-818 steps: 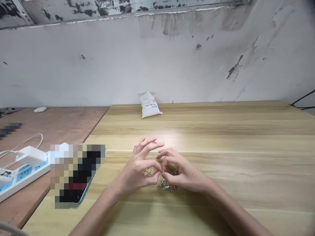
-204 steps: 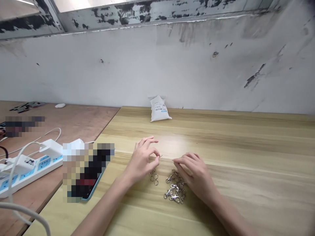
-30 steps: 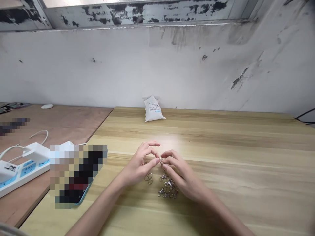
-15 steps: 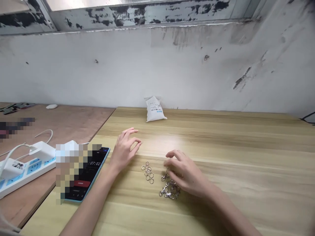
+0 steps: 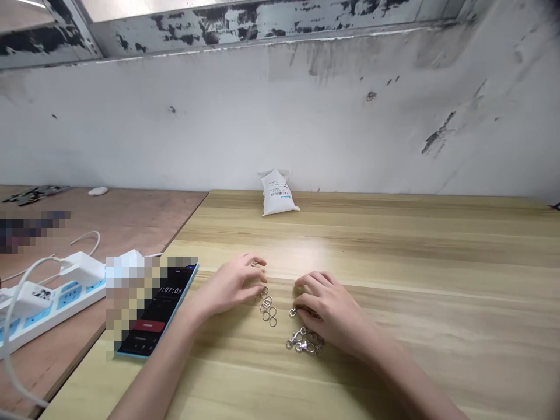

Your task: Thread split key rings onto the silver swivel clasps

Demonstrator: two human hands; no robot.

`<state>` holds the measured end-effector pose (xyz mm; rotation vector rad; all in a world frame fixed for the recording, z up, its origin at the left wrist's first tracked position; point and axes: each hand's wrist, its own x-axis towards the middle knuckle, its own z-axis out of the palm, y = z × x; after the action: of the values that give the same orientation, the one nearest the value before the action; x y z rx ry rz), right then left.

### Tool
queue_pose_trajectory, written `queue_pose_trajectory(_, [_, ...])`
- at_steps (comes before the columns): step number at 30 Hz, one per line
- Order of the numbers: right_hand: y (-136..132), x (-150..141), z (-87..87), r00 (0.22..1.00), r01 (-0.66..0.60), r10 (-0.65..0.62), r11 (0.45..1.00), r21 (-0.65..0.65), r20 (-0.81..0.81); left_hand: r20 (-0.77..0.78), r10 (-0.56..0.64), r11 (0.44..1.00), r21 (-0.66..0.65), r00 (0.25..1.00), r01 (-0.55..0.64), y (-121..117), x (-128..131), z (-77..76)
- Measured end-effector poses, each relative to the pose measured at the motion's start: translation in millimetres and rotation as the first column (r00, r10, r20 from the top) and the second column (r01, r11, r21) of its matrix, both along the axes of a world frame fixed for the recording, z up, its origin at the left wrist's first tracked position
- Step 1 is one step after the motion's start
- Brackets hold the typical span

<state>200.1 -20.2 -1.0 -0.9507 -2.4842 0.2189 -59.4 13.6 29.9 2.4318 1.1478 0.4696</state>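
A phone (image 5: 151, 315) lies left of the hands (image 5: 234, 286).

There are two hands, one left hand (image 5: 234, 284) and one right hand (image 5: 330, 306). Of the loose metal rings (image 5: 272, 312), I count at least six in one group. Of the metal clasps (image 5: 306, 346), there are at least three; they overlap and are partly covered, so the exact number cannot be told. There is one white packet (image 5: 278, 195), one phone (image 5: 153, 324), one power strip (image 5: 65, 298) and one white oval object (image 5: 98, 191). Two white chargers (image 5: 83, 268) are clearly seen. The tabletops (image 5: 394, 256) are two.
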Motion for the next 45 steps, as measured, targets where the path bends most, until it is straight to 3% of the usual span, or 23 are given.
queue_pose_trajectory(6, [-1, -6, 1.9, 0.997, -0.001, -0.004, 0.997, 0.073, 0.074, -0.042, -0.024, 0.999, -0.032, 0.999, 0.023, -2, 3, 0.3])
queue_pose_trajectory(14, [1, -9, -5.4, 0.999, 0.032, -0.038, 0.988, 0.152, 0.035, -0.036, -0.038, 0.999, -0.024, 0.999, 0.037, -2, 10, -4.9])
queue_pose_trajectory(27, [5, -11, -15.8, 0.996, 0.088, -0.082, 0.976, 0.202, -0.039, -0.063, -0.055, 0.987, 0.144, 0.997, 0.063, -3, 26, -13.3])
queue_pose_trajectory(37, [3, -14, -15.5, 0.947, 0.117, -0.083, 0.989, 0.092, -0.311, 0.171, 0.149, 0.988, 0.021, 0.974, -0.155, -5, 36, -12.5])
queue_pose_trajectory(45, [5, -12, -18.4, 0.953, 0.090, -0.060, 0.992, 0.089, -0.298, 0.132, 0.140, 0.986, 0.074, 0.981, -0.151, -6, 38, -17.3])
